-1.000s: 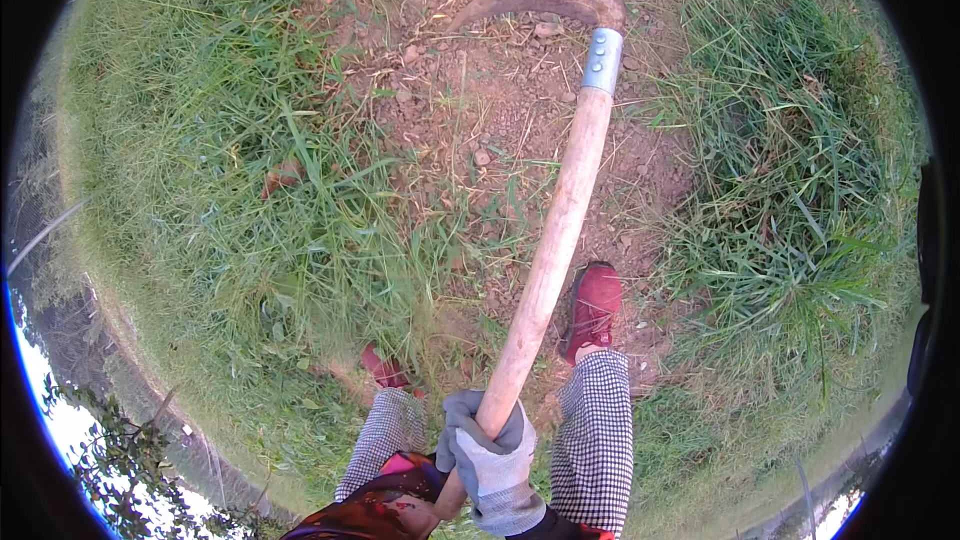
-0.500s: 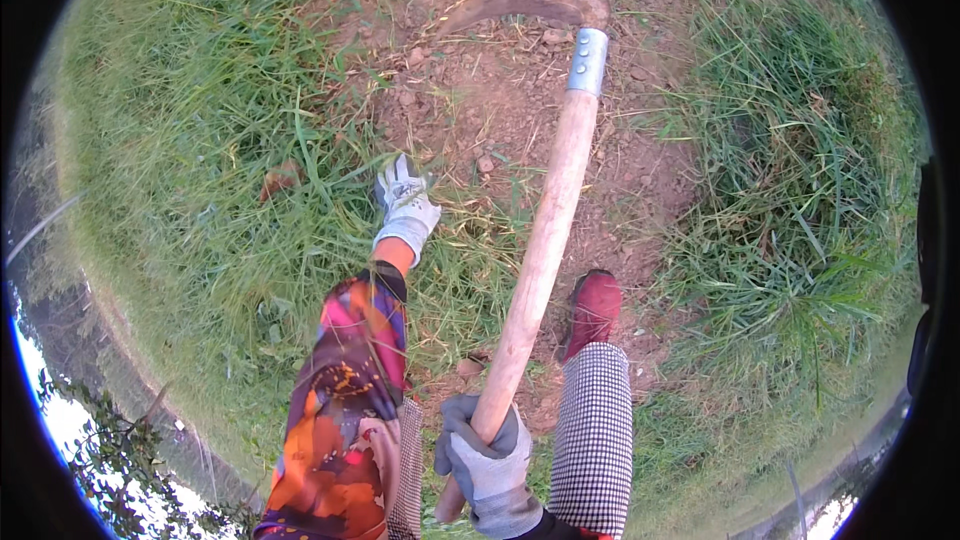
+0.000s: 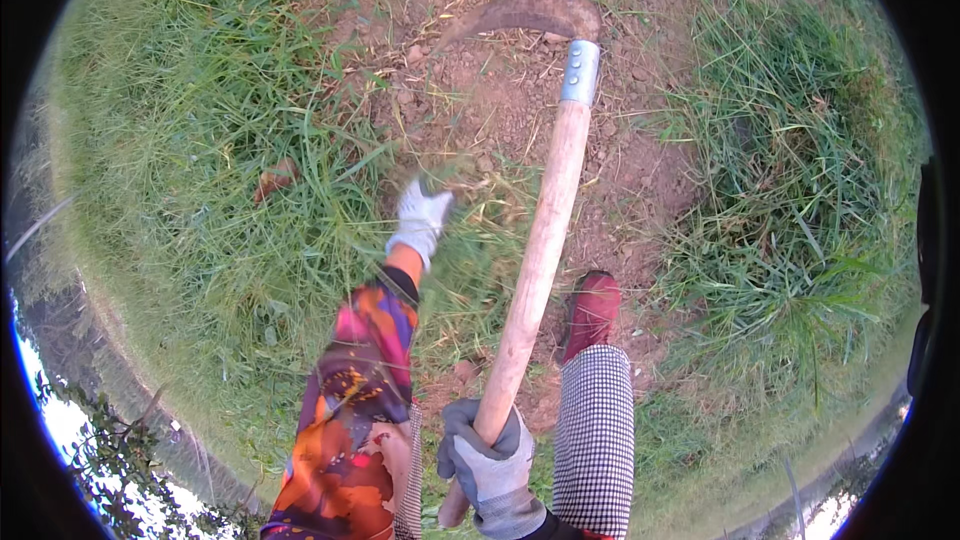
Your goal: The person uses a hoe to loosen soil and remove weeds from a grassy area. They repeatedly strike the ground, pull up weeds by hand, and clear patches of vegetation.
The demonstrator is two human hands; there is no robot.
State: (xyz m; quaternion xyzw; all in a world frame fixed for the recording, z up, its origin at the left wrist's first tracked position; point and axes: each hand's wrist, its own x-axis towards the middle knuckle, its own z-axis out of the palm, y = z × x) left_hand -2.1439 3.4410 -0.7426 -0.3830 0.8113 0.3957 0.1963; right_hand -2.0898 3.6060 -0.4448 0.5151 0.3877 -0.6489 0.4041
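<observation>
My right hand [image 3: 491,473], in a pale grey glove, is wrapped round the lower part of a sickle's wooden handle [image 3: 543,240]. From there the handle runs up and away to a metal collar with rivets, and the curved, rusty brown blade [image 3: 530,12] points left above bare soil. My left hand [image 3: 419,214], also gloved, reaches low over the grass [image 3: 470,250] left of the handle. Motion smears its fingers and the blades beside it, so whether it grips any grass does not show.
Taller grass [image 3: 220,130] grows thickly on the left. A heap of cut-looking grass [image 3: 780,200] lies on the right. Between them is reddish soil [image 3: 640,170] with small clods. My red shoe [image 3: 594,308] stands right of the handle; a brownish lump [image 3: 277,178] sits in the left grass.
My left hand has shifted slightly right and nearer to me, and grass beside it blurs. The sickle has tipped a little left and its blade sits slightly lower; my right hand keeps its hold.
</observation>
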